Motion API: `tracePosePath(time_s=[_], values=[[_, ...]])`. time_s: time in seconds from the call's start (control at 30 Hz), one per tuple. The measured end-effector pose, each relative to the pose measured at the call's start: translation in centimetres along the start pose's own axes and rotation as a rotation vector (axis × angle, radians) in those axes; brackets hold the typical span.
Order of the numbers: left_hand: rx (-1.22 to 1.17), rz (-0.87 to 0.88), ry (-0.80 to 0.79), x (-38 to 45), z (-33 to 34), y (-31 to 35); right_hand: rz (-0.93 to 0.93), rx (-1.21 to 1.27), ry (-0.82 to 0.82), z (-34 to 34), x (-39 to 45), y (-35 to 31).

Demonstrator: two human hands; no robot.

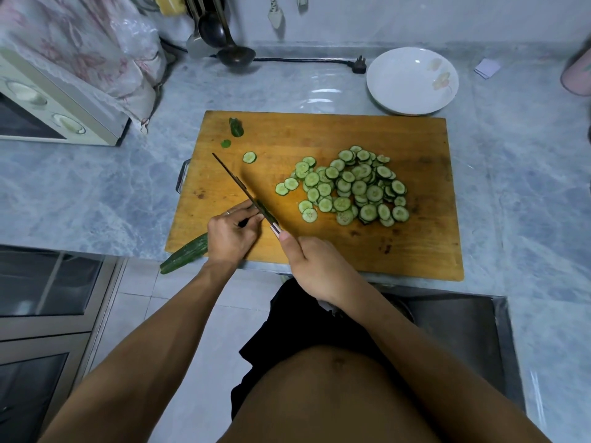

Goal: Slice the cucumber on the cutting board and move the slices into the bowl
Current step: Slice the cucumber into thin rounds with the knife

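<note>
- Cucumber (185, 255) lies under your left hand (232, 233) at the near left corner of the cutting board (319, 129), its uncut end sticking out past the board's edge and over the counter's front edge.
- Your left hand curls down over the cucumber, fingertips right against the knife (244, 190) blade.
- Your right hand (315, 266) is wrapped round the knife handle, thumb lying along the top; the blade runs away from you toward the board's left edge.
- Slices (348, 187) sit in a loose overlapping heap in the middle of the board, right of the blade and well apart from your hands.
- One stray slice (249, 157) lies alone just beyond the knife tip, and a cut end piece (236, 126) with a small green scrap beside it rests near the board's far left corner.
- Your bowl (412, 81) stands on the counter (96, 193) just past the board's far edge, toward its right side, holding nothing you can see.
- A black plug and cord (319, 61) lie on the counter left of the bowl, along the back wall.
- Ladles (224, 36) hang at the back, the lowest resting near the cord.
- A cloth-covered oven (57, 103) fills the far left corner of the counter.
- A sink (463, 330) is set into the counter in front of the board's right end.
</note>
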State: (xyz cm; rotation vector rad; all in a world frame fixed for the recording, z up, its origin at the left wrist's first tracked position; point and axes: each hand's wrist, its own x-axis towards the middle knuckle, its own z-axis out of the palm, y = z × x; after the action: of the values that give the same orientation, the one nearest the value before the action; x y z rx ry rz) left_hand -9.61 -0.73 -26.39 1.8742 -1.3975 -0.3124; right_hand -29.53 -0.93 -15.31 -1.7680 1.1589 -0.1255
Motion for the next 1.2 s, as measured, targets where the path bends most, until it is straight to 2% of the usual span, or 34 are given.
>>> tracePosePath(time_s=[0.27, 0.57, 0.83, 1.07, 1.2], values=[[0.033, -0.008, -0.033, 0.1, -0.1, 0.2, 0.005, -0.011, -0.015, 0.3, 0.6, 0.1], [0.036, -0.017, 0.000, -0.1, -0.1, 1.2, 0.025, 0.011, -0.026, 0.3, 1.6, -0.1], [0.053, -0.038, 0.004, -0.3, -0.2, 1.8, 0.037, -0.009, 0.014, 2.1, 4.0, 0.6], [0.014, -0.047, 0.027, -0.3, -0.1, 1.6, 0.053, 0.050, 0.028, 0.4, 3.9, 2.0], [-0.071, -0.109, 0.113, 0.1, -1.0, 3.1, -0.057, -0.030, 0.010, -2.1, 2.6, 3.7]])
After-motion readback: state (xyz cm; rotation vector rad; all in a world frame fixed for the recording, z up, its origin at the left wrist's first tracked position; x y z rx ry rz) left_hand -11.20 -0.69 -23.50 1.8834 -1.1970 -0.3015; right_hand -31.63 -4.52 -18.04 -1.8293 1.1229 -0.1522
